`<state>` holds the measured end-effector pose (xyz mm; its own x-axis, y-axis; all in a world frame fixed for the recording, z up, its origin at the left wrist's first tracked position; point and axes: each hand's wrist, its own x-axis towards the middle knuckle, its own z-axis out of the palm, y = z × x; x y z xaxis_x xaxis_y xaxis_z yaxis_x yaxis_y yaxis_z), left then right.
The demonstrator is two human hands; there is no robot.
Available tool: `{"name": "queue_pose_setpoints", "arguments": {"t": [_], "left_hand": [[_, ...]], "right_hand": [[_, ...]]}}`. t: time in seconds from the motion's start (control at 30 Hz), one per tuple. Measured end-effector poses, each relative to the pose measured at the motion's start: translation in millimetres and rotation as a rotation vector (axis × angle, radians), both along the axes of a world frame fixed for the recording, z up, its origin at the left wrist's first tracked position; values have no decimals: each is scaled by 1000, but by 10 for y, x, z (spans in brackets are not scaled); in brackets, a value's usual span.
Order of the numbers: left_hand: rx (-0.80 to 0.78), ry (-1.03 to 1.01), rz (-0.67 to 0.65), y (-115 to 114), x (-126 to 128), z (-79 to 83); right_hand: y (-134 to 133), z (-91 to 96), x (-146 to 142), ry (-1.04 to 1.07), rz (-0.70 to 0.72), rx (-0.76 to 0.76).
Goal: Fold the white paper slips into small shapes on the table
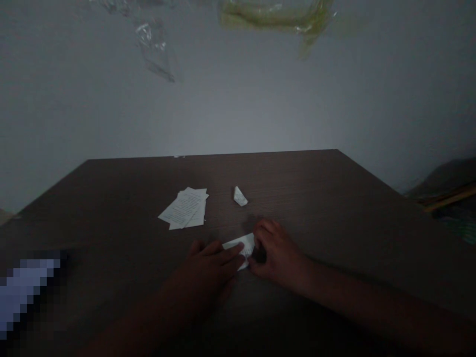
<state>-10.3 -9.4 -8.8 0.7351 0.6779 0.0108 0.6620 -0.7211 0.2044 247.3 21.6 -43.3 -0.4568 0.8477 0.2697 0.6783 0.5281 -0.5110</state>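
Note:
A small piece of printed white paper (pixel 248 243) lies on the dark wooden table in front of me, with a fold or edge raised towards its right side. My left hand (pixel 215 263) rests flat on it, fingers stretched out and pressing its left part down. At the paper's right edge, my right hand (pixel 277 250) has its thumb and fingers curled in and gripping the edge. Both palms hide parts of the sheet. Beyond my hands stands a small folded paper piece (pixel 240 197).
A loose stack of printed paper sheets (pixel 184 208) lies on the table (pixel 297 183) left of centre. At the left edge is a blurred-out bright screen-like object (pixel 28 285). A wall with peeling tape (pixel 275 17) rises behind the table; dark items (pixel 451 191) stand at the right.

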Motion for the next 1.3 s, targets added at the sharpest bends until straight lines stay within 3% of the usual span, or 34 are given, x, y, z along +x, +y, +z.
{"name": "queue_pose_setpoints", "arguments": {"t": [0.2, 0.4, 0.57, 0.73, 1.03, 1.3], "left_hand": [[-17, -37, 12, -5, -27, -46], [-116, -9, 39, 29, -19, 35], [-219, -114, 85, 111, -65, 51], [-236, -170, 98, 111, -93, 44], [-208, -169, 70, 178, -191, -115], [-108, -109, -95, 297, -159, 34]], "right_hand": [[230, 24, 113, -35, -118, -1], [339, -5, 208, -1, -175, 55], [179, 87, 222, 102, 114, 158], [-17, 196, 176, -77, 437, 133], [-67, 294, 168, -174, 485, 47], [-50, 302, 214, -149, 500, 13]]}}
